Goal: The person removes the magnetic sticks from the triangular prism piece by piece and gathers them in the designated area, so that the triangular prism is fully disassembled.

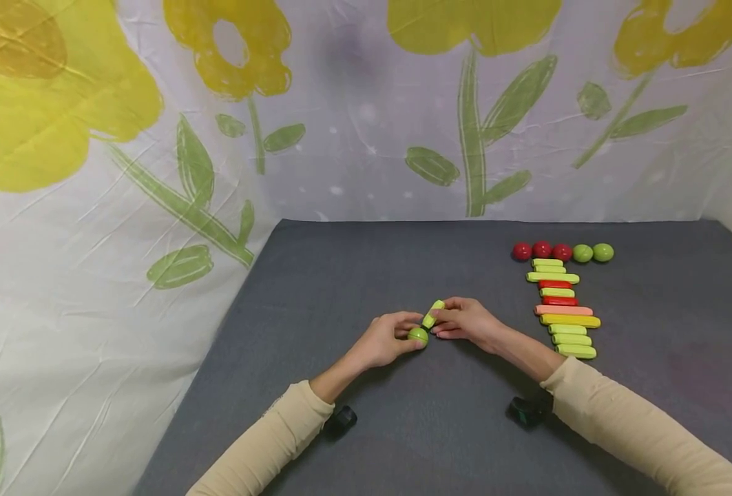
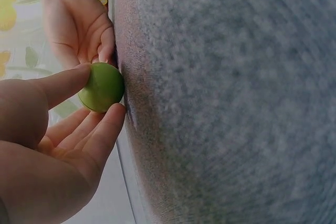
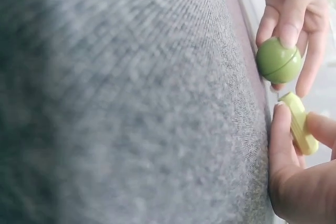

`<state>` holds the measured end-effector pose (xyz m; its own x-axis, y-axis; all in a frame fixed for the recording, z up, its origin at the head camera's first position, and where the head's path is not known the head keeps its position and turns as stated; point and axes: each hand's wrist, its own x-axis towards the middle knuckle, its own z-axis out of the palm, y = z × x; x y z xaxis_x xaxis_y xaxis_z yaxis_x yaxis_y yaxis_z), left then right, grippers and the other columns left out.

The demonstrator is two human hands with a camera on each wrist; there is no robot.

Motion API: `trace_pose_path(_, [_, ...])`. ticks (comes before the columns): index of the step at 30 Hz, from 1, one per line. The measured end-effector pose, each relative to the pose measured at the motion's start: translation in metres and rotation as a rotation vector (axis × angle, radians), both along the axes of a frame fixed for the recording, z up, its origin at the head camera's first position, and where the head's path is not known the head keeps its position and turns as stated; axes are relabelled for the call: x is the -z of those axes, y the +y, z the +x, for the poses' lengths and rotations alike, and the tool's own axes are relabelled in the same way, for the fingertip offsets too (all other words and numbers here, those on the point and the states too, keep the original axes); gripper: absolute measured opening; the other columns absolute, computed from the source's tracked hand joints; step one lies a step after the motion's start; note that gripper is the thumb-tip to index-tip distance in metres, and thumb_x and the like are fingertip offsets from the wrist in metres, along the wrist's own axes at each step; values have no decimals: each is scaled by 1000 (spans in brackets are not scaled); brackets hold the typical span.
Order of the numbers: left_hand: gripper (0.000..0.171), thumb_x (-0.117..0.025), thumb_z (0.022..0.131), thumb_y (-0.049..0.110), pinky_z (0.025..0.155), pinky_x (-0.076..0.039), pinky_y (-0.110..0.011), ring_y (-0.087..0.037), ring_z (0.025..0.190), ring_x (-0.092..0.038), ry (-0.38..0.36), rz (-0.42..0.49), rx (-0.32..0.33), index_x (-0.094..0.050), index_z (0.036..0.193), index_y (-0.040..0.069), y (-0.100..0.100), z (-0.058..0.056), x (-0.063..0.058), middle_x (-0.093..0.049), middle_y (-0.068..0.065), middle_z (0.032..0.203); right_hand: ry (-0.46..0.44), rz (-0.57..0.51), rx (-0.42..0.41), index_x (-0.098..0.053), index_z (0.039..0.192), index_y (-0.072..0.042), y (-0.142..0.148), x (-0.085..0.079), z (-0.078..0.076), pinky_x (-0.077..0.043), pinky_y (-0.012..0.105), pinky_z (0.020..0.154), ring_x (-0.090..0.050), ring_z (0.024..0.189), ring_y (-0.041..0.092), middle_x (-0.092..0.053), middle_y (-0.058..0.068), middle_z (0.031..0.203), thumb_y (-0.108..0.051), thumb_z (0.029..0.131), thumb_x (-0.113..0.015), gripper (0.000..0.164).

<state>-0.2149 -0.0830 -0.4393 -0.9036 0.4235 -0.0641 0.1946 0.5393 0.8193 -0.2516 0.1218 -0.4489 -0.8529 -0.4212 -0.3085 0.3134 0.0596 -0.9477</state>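
Observation:
My left hand (image 1: 383, 341) pinches a glossy green ball (image 1: 418, 337) between thumb and fingertips, low over the dark tabletop. A thin seam line runs round the green ball (image 3: 277, 62) in the right wrist view. Just to the right, my right hand (image 1: 472, 324) holds a short yellow-green rod (image 1: 433, 313) between thumb and fingers. One end of this rod (image 3: 300, 124) points at the ball, with a narrow gap showing between them in the right wrist view. The left wrist view shows the ball (image 2: 105, 88) hiding part of the right hand (image 2: 84, 22).
Right of the hands, a column of short and long rods (image 1: 566, 320) in yellow-green, red, pink and yellow lies on the dark table (image 1: 316, 275). Behind it stand three red balls (image 1: 542, 250) and two green balls (image 1: 592, 253) in a row. Black devices (image 1: 525, 412) show near the wrists.

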Motion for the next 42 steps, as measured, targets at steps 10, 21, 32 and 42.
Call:
trace_pose_path(10, [48,-72,86,13,86,-52,-32,-26,107,-62,20,10,8,-56,129,0,0,0,1,-63,-17,117,-33,-73,3,-43,124,10,5,-3,5,-55,27,75,-66,81,15,-62,9,96,-12,98,-55,36])
trace_pose_path(21, [48,-72,87,13,86,-51,-30,-24,108,-62,14,-3,5,-56,131,2,-1,-2,3,-62,-13,121,-55,-251,101,-40,118,4,17,-16,6,-52,35,87,-67,88,17,-63,8,97,-8,97,-55,28])
trace_pose_path(32, [48,-71,87,11,87,-51,-30,-25,109,-61,3,3,16,-55,132,1,-1,-1,-1,-61,-14,123,-84,-245,121,-40,119,0,35,-18,11,-51,36,88,-66,88,17,-62,6,97,-15,97,-58,31])
trace_pose_path(42, [49,-70,88,10,85,-52,-29,-24,109,-61,-9,14,27,-53,133,1,-2,-1,0,-61,-14,123,-99,-232,116,-33,129,5,57,-19,22,-49,35,91,-65,90,17,-62,5,99,-13,98,-55,41])
